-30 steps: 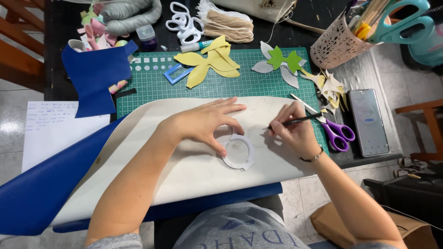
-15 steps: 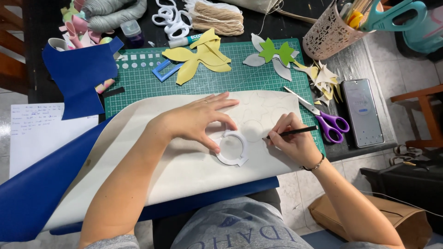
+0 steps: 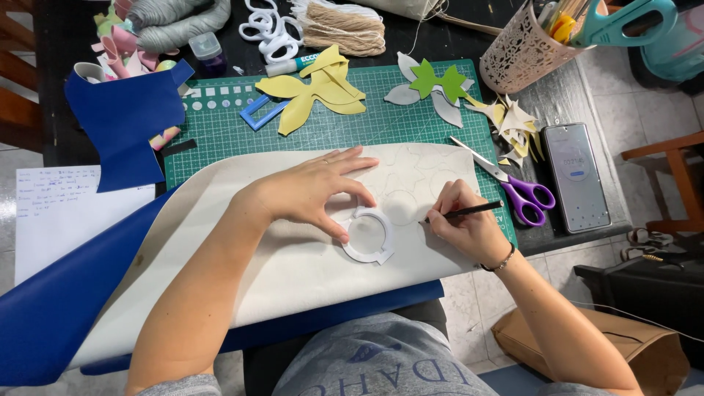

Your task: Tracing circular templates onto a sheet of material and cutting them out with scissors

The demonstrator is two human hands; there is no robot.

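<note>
Since the earlier frame, right hand point(image 3: 469, 229) has drawn back from the white ring template point(image 3: 369, 236), pen tip now just beside it. Left hand point(image 3: 315, 192) presses the template flat with thumb and fingertips. Right hand grips a black pen point(image 3: 462, 213). Template lies on cream sheet point(image 3: 293, 264), over the green cutting mat point(image 3: 220, 132)

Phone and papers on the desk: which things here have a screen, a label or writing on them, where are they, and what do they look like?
Phone: flat on the dark table's right edge, beside the purple-handled scissors; upright rectangle, screen lit.
Sheet of paper: far left, white, handwritten lines.
Glue stick: top, behind the green cutting mat; white tube, printed label.
</note>
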